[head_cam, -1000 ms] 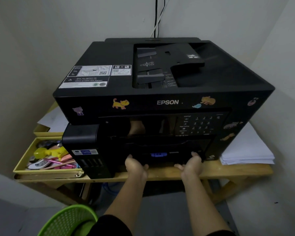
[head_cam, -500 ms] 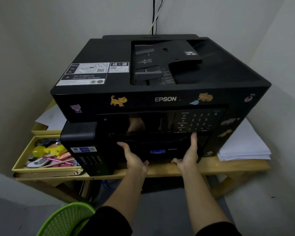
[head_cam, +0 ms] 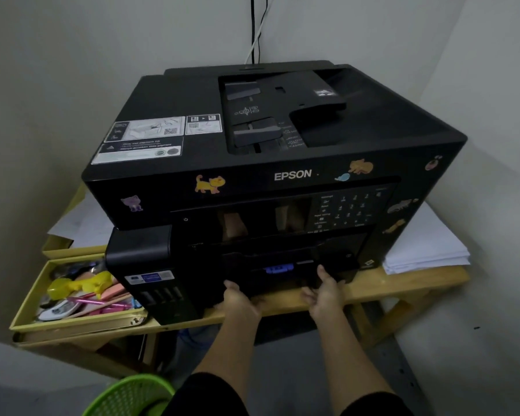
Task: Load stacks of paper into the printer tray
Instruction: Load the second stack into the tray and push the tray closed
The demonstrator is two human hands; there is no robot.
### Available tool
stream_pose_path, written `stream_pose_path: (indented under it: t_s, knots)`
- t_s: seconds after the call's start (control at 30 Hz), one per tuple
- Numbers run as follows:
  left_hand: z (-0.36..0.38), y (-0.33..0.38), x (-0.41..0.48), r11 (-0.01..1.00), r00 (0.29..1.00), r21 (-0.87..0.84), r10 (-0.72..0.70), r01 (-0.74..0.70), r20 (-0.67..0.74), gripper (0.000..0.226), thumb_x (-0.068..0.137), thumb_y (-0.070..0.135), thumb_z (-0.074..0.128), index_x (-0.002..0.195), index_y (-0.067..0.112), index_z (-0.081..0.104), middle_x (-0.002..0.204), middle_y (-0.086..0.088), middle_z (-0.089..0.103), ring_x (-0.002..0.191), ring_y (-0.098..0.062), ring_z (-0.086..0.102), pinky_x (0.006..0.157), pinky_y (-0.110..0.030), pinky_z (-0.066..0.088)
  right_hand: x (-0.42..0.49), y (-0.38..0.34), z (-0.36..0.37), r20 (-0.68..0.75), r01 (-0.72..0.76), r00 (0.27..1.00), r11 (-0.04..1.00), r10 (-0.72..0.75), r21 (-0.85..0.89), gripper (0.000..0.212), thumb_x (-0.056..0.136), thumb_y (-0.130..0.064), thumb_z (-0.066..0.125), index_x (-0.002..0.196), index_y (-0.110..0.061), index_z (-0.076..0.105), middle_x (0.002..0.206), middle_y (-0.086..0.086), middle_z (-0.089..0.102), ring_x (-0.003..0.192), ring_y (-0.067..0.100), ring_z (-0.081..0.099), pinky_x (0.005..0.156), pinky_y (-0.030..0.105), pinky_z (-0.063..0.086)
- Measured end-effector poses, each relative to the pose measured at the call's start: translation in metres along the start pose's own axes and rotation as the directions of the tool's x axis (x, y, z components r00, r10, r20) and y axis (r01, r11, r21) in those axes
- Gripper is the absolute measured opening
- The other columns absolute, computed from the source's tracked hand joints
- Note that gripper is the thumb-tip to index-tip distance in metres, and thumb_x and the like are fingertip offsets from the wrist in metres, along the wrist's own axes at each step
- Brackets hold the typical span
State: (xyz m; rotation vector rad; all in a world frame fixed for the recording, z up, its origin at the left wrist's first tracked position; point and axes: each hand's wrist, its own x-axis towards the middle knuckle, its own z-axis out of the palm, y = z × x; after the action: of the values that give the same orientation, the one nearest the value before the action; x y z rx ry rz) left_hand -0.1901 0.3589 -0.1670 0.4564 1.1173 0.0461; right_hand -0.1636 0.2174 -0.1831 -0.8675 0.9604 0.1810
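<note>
Black printer tray (head_cam: 272, 282) gripped by left hand (head_cam: 241, 300) and right hand (head_cam: 324, 294), yellow box (head_cam: 72, 323) full of stationery (head_cam: 81, 291)

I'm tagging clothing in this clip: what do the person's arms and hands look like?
The left hand and right hand are bare: no gloves, rings or watch visible. Forearms are uncovered; black sleeves show only at the picture's bottom edge.
</note>
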Motion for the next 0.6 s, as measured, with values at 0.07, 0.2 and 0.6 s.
stream_pose_path:
  t_s: [0.07, 0.2, 0.6]
  knots:
    - [0.005, -0.008, -0.006, 0.999, 1.000, -0.045, 0.030, -0.030, 0.001, 0.071, 0.101, 0.020, 0.041, 0.151, 0.038, -0.006, 0.150, -0.007, 0.035, 0.135, -0.039, 0.038, 0.106, -0.063, 0.034, 0.000, 0.001, 0.001, 0.062, -0.017, 0.998, 1.000, 0.016, 0.010, 0.075, 0.088, -0.022, 0.064, 0.151, -0.027, 0.022, 0.118, 0.019, 0.064, 0.079, 0.026, 0.065, 0.050, 0.030, 0.056]
    - [0.008, -0.019, -0.006, 0.994, 0.998, -0.092, 0.068, -0.065, 0.021, 0.068, 0.103, 0.018, 0.037, 0.152, 0.034, -0.007, 0.151, -0.006, 0.038, 0.136, -0.036, 0.040, 0.106, -0.059, 0.038, 0.011, 0.007, -0.003, 0.132, -0.024, 0.991, 0.998, 0.016, 0.058, 0.029, 0.094, -0.017, 0.057, 0.122, -0.016, 0.047, 0.065, 0.000, 0.056, 0.055, 0.013, 0.055, 0.081, 0.038, 0.053]
    - [0.003, -0.034, 0.004, 0.976, 0.977, -0.053, 0.210, -0.211, -0.034, 0.081, 0.096, 0.034, 0.053, 0.150, 0.039, -0.007, 0.077, -0.004, 0.057, 0.062, -0.019, 0.049, 0.069, -0.035, 0.053, 0.015, 0.010, -0.003, 0.118, 0.032, 0.992, 0.995, -0.044, 0.098, 0.071, 0.094, -0.017, 0.056, 0.152, -0.024, 0.016, 0.094, 0.010, 0.061, 0.077, 0.021, 0.056, 0.090, 0.049, 0.049]
